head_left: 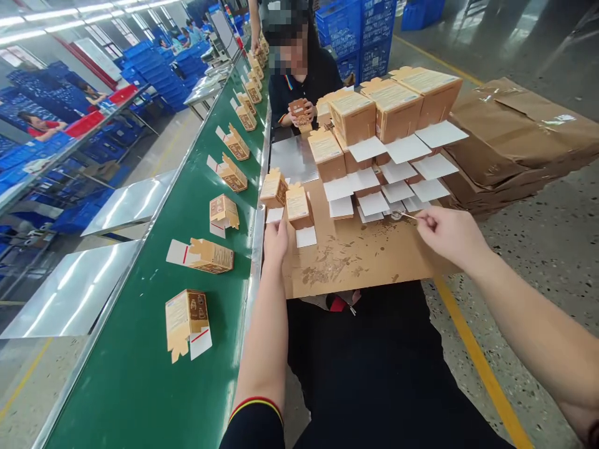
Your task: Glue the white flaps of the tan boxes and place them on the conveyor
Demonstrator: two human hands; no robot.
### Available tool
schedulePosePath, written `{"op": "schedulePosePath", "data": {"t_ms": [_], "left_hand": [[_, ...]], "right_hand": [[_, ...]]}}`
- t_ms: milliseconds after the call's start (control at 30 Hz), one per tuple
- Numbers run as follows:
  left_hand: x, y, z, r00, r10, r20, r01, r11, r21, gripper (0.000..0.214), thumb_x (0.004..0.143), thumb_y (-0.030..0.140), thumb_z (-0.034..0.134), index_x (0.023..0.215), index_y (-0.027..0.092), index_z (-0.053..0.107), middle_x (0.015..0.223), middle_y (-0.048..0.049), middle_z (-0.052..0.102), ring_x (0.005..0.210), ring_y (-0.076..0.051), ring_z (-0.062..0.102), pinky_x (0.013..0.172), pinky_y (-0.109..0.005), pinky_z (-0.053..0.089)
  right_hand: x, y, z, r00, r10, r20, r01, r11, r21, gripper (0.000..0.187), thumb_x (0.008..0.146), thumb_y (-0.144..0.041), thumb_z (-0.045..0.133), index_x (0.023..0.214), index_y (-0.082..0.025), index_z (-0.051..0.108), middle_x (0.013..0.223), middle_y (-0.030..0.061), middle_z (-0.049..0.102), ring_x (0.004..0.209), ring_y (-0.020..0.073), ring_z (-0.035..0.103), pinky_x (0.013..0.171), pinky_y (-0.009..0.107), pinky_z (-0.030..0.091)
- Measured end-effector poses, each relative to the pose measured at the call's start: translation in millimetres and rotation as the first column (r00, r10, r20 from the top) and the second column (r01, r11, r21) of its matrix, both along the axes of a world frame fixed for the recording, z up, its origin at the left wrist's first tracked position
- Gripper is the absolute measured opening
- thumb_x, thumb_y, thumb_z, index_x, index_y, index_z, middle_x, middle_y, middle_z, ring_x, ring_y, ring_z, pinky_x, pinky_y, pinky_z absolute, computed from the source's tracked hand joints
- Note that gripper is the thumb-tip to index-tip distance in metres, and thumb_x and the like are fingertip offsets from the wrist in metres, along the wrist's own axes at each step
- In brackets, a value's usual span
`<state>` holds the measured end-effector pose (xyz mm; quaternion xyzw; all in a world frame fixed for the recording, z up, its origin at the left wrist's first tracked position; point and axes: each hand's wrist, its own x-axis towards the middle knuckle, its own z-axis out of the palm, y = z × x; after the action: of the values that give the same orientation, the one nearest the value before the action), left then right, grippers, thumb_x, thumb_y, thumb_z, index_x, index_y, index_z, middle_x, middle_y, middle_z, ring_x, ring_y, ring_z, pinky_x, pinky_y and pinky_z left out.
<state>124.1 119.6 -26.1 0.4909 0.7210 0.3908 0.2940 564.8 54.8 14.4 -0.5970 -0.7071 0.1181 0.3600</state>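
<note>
My left hand (276, 240) reaches toward two small brown cartons (286, 194) with white flaps that stand at the near left of a cardboard sheet (360, 255) on my lap. Its fingers curl by a white flap (274, 215), and I cannot tell whether they grip it. My right hand (448, 234) is closed in a pinch on a thin stick-like tool (406, 216) whose tip rests by a small round thing on the sheet. Rows of the same cartons (393, 109), white flaps hanging out, are stacked at the far side of the sheet.
A green conveyor belt (154, 368) runs along my left with several open cartons (187, 315) on it. A person in dark clothes (304, 81) sits ahead holding a carton. Flattened brown cardboard (519, 143) lies at the right. Blue crates (360, 31) stand behind.
</note>
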Motion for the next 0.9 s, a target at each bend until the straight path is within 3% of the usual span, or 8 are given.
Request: {"op": "schedulePosePath", "data": {"t_ms": [133, 233, 300, 400, 467, 533, 733, 900], "left_hand": [[35, 34, 3.2, 0.974, 0.034, 0.224, -0.024, 0.998, -0.049, 0.051, 0.095, 0.064, 0.077, 0.120, 0.020, 0.076, 0.138, -0.0214, 0.079, 0.147, -0.040, 0.065, 0.120, -0.049, 0.051], [42, 30, 3.0, 0.958, 0.033, 0.286, -0.019, 0.998, -0.053, 0.054, 0.087, 0.064, 0.084, 0.120, 0.021, 0.078, 0.146, -0.0208, 0.078, 0.155, -0.042, 0.061, 0.124, -0.050, 0.049], [38, 10, 1.3, 0.923, 0.000, 0.384, 0.000, 1.000, 0.001, 0.054, 0.086, 0.061, 0.086, 0.121, 0.022, 0.079, 0.147, -0.0183, 0.078, 0.153, -0.042, 0.063, 0.125, -0.050, 0.050], [29, -36, -1.6, 0.779, -0.083, 0.621, 0.008, 0.992, 0.123, 0.056, 0.083, 0.054, 0.091, 0.127, 0.023, 0.076, 0.145, -0.0148, 0.079, 0.144, -0.040, 0.071, 0.121, -0.053, 0.055], [29, -65, -2.6, 0.690, -0.120, 0.714, 0.008, 0.987, 0.159, 0.062, 0.079, 0.047, 0.096, 0.132, 0.026, 0.072, 0.145, -0.0130, 0.079, 0.140, -0.039, 0.073, 0.117, -0.056, 0.059], [34, -85, -3.6, 0.668, -0.134, 0.732, 0.029, 0.988, 0.154, 0.066, 0.076, 0.041, 0.101, 0.133, 0.027, 0.070, 0.145, -0.0129, 0.079, 0.140, -0.039, 0.073, 0.117, -0.056, 0.059], [50, -88, -11.6, 0.707, -0.122, 0.697, 0.089, 0.993, 0.083, 0.066, 0.070, 0.044, 0.107, 0.120, 0.023, 0.071, 0.138, -0.0153, 0.080, 0.138, -0.038, 0.074, 0.121, -0.057, 0.058], [51, -86, -14.7, 0.718, -0.137, 0.682, 0.085, 0.990, 0.109, 0.069, 0.069, 0.048, 0.108, 0.121, 0.023, 0.069, 0.142, -0.0154, 0.079, 0.136, -0.035, 0.075, 0.123, -0.055, 0.057]], "right_hand": [[1, 60, -10.4, 0.982, 0.144, 0.118, -0.139, 0.989, -0.045, 0.049, 0.104, -0.063, 0.064, 0.067, -0.034, 0.049, 0.056, 0.0033, 0.053, 0.053, 0.0221, 0.039, 0.053, 0.039, 0.032], [3, 76, -14.3, 0.975, 0.187, 0.123, -0.181, 0.982, -0.052, 0.055, 0.103, -0.068, 0.065, 0.064, -0.035, 0.045, 0.050, 0.0012, 0.047, 0.047, 0.0210, 0.035, 0.048, 0.038, 0.028], [7, 68, -9.8, 0.980, 0.165, 0.108, -0.157, 0.985, -0.075, 0.055, 0.103, -0.069, 0.067, 0.065, -0.035, 0.047, 0.050, 0.0005, 0.048, 0.046, 0.0205, 0.035, 0.046, 0.038, 0.029], [5, 30, 4.0, 0.994, 0.086, 0.062, -0.081, 0.993, -0.086, 0.042, 0.105, -0.062, 0.069, 0.075, -0.034, 0.062, 0.057, 0.0006, 0.056, 0.048, 0.0206, 0.044, 0.047, 0.040, 0.036], [-10, -2, 10.2, 0.998, 0.068, -0.003, -0.068, 0.995, -0.076, 0.029, 0.107, -0.050, 0.067, 0.087, -0.031, 0.073, 0.061, 0.0004, 0.061, 0.050, 0.0196, 0.051, 0.049, 0.038, 0.040], [-38, -32, 8.2, 0.983, 0.146, -0.108, -0.158, 0.981, -0.109, 0.023, 0.108, -0.038, 0.063, 0.100, -0.026, 0.080, 0.066, 0.0001, 0.067, 0.052, 0.0177, 0.056, 0.048, 0.034, 0.041], [-129, -65, -44.2, 0.927, 0.355, -0.126, -0.359, 0.933, -0.011, 0.020, 0.106, -0.015, 0.059, 0.098, -0.023, 0.076, 0.072, 0.0001, 0.070, 0.063, 0.0161, 0.064, 0.065, 0.029, 0.049], [-147, -62, -77.7, 0.932, 0.361, 0.033, -0.362, 0.932, -0.001, 0.024, 0.104, -0.009, 0.054, 0.092, -0.021, 0.070, 0.078, 0.0056, 0.073, 0.069, 0.0201, 0.066, 0.067, 0.031, 0.049]]}}
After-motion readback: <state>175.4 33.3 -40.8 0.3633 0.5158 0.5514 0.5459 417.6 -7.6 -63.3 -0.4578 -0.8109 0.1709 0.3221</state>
